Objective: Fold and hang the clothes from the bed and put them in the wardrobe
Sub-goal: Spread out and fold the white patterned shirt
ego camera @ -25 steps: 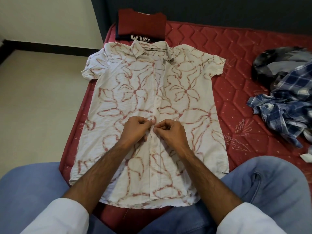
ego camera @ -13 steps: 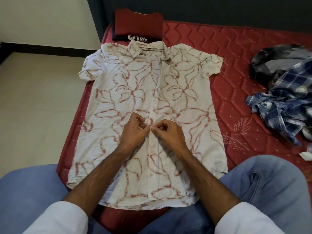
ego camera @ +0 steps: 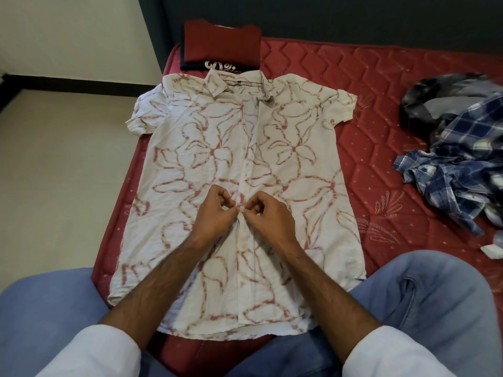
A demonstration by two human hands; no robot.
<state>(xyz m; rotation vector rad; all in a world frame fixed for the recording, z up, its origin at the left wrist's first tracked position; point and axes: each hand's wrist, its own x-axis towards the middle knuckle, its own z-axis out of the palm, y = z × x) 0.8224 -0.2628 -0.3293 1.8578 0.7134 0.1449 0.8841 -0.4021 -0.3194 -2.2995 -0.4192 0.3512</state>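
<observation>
2 clothes piles (ego camera: 460,159) on red mattress (ego camera: 381,85), beige floor (ego camera: 60,164) left.

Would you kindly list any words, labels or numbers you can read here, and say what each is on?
White print on the dark folded garment under the red top: partly hidden and too blurred to read.
Collar label strip of the floral shirt: too small to read.
No other text shows.
</observation>
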